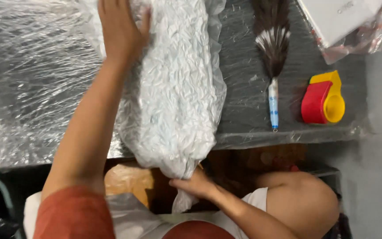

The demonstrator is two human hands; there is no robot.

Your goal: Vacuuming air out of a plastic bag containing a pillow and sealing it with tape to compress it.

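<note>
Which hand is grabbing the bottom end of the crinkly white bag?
The right hand grips the bag's bottom end below the table edge. The left hand lies flat on its top.

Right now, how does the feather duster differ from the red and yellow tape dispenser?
The feather duster is long and thin, with dark and white feathers and a blue-white handle; the tape dispenser is short, chunky, red and yellow plastic. Both lie untouched on the plastic-wrapped table, beside each other.

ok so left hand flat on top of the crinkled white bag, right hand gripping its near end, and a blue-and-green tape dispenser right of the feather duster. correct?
Not quite. The tape dispenser is red and yellow, as the head view shows. The rest holds: left hand on top of the crinkled white bag, right hand gripping its near end, dispenser right of the feather duster.
</note>
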